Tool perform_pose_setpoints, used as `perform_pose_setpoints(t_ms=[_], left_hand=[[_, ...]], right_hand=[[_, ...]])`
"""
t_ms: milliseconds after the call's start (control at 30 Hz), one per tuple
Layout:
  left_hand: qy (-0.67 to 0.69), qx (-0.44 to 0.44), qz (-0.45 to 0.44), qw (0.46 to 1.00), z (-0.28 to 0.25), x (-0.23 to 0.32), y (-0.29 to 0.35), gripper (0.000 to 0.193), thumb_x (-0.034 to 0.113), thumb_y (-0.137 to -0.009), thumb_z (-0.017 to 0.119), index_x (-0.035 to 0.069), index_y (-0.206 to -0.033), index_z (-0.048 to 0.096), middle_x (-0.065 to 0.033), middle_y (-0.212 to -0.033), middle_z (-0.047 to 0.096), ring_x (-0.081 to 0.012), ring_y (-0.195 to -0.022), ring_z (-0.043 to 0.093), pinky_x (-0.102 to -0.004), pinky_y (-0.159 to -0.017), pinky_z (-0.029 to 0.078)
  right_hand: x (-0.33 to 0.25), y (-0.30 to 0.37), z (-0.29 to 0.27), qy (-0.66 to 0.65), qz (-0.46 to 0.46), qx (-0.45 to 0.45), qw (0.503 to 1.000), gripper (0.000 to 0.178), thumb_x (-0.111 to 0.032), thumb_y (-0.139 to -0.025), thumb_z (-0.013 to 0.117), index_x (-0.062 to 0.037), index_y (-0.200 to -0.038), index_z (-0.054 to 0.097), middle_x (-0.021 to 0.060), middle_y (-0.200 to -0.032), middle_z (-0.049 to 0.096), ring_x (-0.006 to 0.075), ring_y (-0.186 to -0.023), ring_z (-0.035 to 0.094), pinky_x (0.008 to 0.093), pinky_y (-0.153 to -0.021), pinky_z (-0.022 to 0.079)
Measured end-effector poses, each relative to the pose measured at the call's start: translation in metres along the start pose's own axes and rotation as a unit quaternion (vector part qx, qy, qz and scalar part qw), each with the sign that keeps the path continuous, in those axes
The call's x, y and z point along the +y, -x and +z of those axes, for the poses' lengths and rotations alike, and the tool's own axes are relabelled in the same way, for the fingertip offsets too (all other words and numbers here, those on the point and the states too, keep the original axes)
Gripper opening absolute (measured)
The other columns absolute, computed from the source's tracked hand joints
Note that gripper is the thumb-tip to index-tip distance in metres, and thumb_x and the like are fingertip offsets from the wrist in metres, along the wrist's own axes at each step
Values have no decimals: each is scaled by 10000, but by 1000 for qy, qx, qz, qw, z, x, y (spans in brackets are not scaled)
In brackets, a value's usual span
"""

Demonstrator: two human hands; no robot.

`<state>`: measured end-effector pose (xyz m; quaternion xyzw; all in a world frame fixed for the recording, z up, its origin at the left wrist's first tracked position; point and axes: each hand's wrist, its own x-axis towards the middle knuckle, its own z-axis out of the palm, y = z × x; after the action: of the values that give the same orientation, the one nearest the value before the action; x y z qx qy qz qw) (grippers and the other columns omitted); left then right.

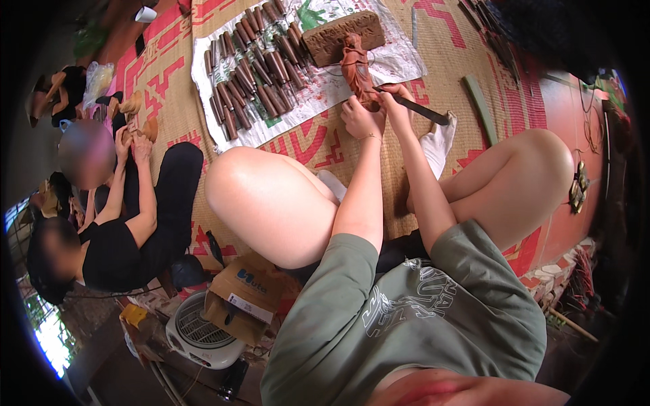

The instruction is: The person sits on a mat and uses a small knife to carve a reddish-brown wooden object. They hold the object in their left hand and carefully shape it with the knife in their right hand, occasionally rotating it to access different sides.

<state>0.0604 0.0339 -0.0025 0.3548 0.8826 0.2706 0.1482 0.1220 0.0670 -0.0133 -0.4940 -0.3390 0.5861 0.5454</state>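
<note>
A carved red-brown wooden figurine [355, 66] stands out in front of me, its upper part against a thick brown block [332, 42]. My left hand [363, 120] is closed around the figurine's base. In my right hand [398, 101], fingers pinched, is a long dark flat tool [423, 109], perhaps a file or a blade. Its narrow tip lies close to the figurine's lower part, and its broad end points right, toward my foot. Whether the tip touches the wood cannot be made out.
Many wooden-handled carving tools [261, 64] lie in rows on a white sack [305, 101], over a patterned mat [169, 68]. A green strip [479, 108] rests at right. Another person [128, 216] works at left with a wooden piece. A cardboard box [245, 294] and fan [203, 331] stand at lower left.
</note>
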Motion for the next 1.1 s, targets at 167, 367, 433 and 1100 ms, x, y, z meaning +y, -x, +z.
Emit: perform_pose_setpoints(t_ms=[167,367,433,1100], left_hand=[[-28,37,33,998,16,-11,-1,425,375,-712,654,108,-997,489,-117,-979,528,-346,-895,553,-443,-664,507],[-20,13,25,999,17,-12,-1,368,343,-768,615,112,-1022,484,-118,-1030,518,-363,-941,548,-458,-686,503],[-14,1,17,1000,15,-11,-1,371,349,-777,611,111,-1031,482,-120,-1050,514,-372,-960,545,-471,-698,498],[-41,-13,5,999,13,-6,-3,284,321,-812,571,129,-1002,484,-104,-1039,517,-361,-949,547,-469,-669,501]], right_hand=[[-5,-4,16,114,-15,6,993,151,-106,-754,638,13,-843,605,96,-736,669,119,-677,643,248,-622,497],[-8,-14,26,279,-90,-36,955,161,-126,-736,632,15,-808,607,72,-684,655,97,-660,623,248,-624,491],[-7,-14,26,257,-93,-31,961,138,-108,-735,626,18,-778,593,80,-686,653,90,-640,606,241,-609,482],[6,-11,15,259,-106,20,960,123,-107,-722,609,-7,-698,543,35,-562,545,88,-527,476,263,-507,405]])
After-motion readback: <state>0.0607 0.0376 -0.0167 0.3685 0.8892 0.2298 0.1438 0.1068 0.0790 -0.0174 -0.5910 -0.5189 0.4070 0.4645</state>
